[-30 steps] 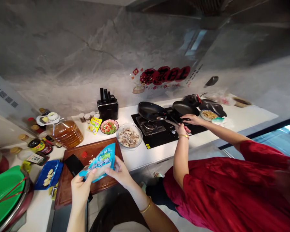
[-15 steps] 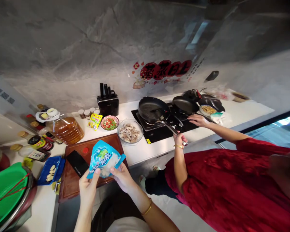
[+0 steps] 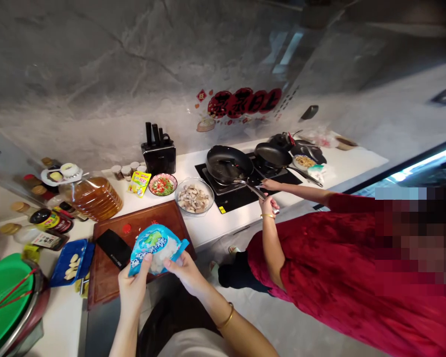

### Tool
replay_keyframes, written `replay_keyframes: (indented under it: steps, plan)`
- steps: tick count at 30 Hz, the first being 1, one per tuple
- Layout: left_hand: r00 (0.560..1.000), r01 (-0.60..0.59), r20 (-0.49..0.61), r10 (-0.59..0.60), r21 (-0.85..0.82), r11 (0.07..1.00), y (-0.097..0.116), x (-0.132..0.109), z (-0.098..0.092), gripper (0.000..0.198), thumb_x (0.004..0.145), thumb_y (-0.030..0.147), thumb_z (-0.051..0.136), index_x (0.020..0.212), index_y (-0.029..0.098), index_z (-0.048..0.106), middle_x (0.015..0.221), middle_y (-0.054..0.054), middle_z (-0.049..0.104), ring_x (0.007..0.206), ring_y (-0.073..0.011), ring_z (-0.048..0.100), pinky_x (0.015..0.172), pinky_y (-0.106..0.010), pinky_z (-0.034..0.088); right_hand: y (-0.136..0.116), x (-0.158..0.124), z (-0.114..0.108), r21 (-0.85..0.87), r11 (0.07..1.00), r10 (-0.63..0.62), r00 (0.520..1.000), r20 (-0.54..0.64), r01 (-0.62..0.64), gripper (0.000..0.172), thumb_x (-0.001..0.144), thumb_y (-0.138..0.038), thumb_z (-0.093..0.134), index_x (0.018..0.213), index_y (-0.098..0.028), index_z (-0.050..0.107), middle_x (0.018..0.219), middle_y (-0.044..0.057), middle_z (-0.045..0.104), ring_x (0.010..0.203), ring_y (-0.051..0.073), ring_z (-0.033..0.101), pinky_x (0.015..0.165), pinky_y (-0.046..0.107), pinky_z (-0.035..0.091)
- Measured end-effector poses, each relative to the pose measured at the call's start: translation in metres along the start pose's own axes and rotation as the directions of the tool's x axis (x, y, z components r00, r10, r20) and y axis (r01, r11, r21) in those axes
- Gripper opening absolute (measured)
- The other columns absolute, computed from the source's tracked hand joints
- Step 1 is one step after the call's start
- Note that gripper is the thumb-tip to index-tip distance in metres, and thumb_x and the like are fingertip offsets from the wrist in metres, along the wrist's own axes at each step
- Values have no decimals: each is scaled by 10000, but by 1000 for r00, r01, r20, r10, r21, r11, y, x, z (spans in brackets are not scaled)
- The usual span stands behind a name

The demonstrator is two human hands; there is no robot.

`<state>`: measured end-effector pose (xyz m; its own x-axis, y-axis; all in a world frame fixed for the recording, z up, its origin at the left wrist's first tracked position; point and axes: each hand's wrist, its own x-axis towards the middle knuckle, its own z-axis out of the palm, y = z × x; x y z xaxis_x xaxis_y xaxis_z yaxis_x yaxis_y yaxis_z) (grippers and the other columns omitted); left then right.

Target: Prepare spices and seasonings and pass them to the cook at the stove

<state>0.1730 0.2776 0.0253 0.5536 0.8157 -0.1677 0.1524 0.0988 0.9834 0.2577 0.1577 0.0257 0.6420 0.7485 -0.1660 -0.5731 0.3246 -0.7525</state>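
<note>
Between my two hands is a blue plastic packet (image 3: 148, 245) with pale lettering and white lumps showing through its clear part. My left hand (image 3: 136, 277) pinches its left edge, thumb on top. Closed on its lower right edge is my right hand (image 3: 184, 272), also with the thumb on the front. The packet hangs above the brown cutting board (image 3: 107, 285), where a black cleaver (image 3: 114, 248) and a red round thing (image 3: 127, 228) lie. Past the board are a glass bowl of sliced mushrooms (image 3: 195, 198) and a plate of chopped peppers (image 3: 162, 185).
A person in red (image 3: 319, 253) stands to my right, one hand on the handle of a wok (image 3: 228, 166). A frying pan (image 3: 273, 155) sits beside it on the cooktop. On the left are an oil jug (image 3: 96, 196), a blue tray (image 3: 61, 270) with garlic and a green basket (image 3: 7, 287).
The view has shifted slightly. The other person's far hand has moved left, from the frying pan's handle towards the wok's. The packet stays in both my hands, a little more bulged.
</note>
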Motion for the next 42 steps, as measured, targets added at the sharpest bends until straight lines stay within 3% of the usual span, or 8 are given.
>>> replay_keyframes:
  steps: [4, 17, 24, 32, 35, 39, 40, 42]
  plan:
    - [1000, 4, -10, -4, 16, 1000, -5, -2, -8, 320, 703, 439, 794, 751, 125, 760, 732, -31, 737, 682, -179, 658, 645, -238, 536, 5, -6, -2, -89, 994, 63, 998, 8, -62, 451, 724, -399, 825, 1095, -173, 705, 1088, 71, 735, 1065, 231, 675, 1056, 434, 447]
    - [998, 14, 61, -17, 45, 999, -1, -11, -21, 310, 746, 434, 758, 828, 135, 775, 841, -51, 778, 761, -205, 708, 720, -253, 570, 22, -17, 8, -90, 980, 168, 981, -94, -177, 479, 647, -434, 865, 1015, -175, 703, 1008, 58, 748, 982, 222, 698, 925, 395, 531]
    - [997, 21, 70, -23, 32, 999, 2, -13, -25, 279, 753, 421, 746, 798, 147, 766, 771, -31, 762, 731, -194, 693, 679, -239, 562, 23, -19, 16, -109, 973, 192, 977, -91, -202, 508, 654, -446, 857, 1055, -181, 693, 1111, 74, 733, 1034, 226, 685, 955, 407, 516]
    - [995, 16, 102, -18, 12, 1000, 3, -13, -33, 241, 732, 381, 764, 783, 146, 747, 731, -13, 738, 724, -192, 684, 684, -244, 557, 32, -17, 18, -113, 969, 209, 973, -100, -220, 506, 651, -439, 857, 1063, -207, 676, 1059, 58, 735, 1040, 238, 676, 945, 423, 518]
    - [995, 43, 93, -42, -3, 999, 3, -10, -35, 251, 737, 384, 762, 812, 146, 749, 772, -16, 744, 734, -186, 680, 703, -246, 557, 28, -14, 16, -147, 974, 163, 983, -85, -174, 483, 692, -437, 829, 1087, -216, 661, 1088, 61, 721, 1061, 235, 665, 1007, 434, 477]
    - [995, 14, 102, -15, 9, 1000, 12, -4, -38, 288, 748, 423, 748, 722, 136, 734, 721, -27, 723, 670, -181, 654, 627, -247, 543, 5, -8, 7, -300, 954, -47, 996, -82, 20, 672, 661, -365, 855, 1267, -294, 574, 1282, 47, 638, 1165, 230, 605, 1038, 383, 454]
    - [990, -4, 139, 2, 14, 1000, 16, -3, -38, 308, 754, 432, 741, 678, 135, 723, 698, -31, 712, 645, -179, 645, 592, -244, 530, -4, -5, 4, -369, 929, -59, 997, -44, 38, 656, 662, -355, 853, 1259, -296, 589, 1276, 46, 642, 1148, 238, 611, 1015, 377, 470]
    - [972, -43, 231, 39, 12, 999, 27, 1, -38, 337, 777, 440, 720, 633, 135, 714, 669, -41, 700, 621, -183, 640, 554, -241, 514, -23, 5, 2, -536, 843, -7, 998, 66, 42, 465, 708, -377, 812, 1136, -252, 682, 1133, 53, 706, 1027, 256, 652, 946, 384, 508]
